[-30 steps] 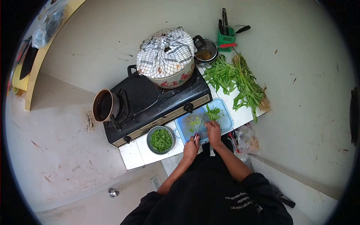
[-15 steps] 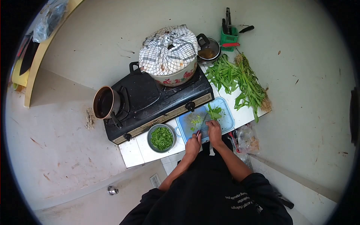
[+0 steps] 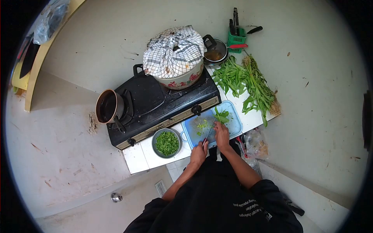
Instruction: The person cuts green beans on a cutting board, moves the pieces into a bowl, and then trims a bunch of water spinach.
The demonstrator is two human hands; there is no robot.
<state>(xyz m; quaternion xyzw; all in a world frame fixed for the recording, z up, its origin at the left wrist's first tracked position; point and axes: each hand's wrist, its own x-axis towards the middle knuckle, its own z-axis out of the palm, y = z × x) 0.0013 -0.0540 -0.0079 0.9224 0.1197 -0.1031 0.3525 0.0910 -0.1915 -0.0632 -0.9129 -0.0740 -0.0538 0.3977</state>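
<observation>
A blue cutting board lies at the counter's front edge. My left hand is closed round the handle of a knife, whose blade points up and away over the board. Beside the blade, my right hand pinches a small bunch of leafy greens whose leaves spread toward the far side. Small chopped green pieces lie on the board left of the knife. To the left of the board stands a grey bowl filled with chopped greens.
A black gas stove carries a cloth-wrapped pot and a brown saucepan. Uncut rooted greens lie at the back right, near a lidded pan and a green utensil basket. Plastic bags hang at the right.
The knife and my left hand have shifted slightly down and left. The right hand stays at the bunch of greens with little movement.
</observation>
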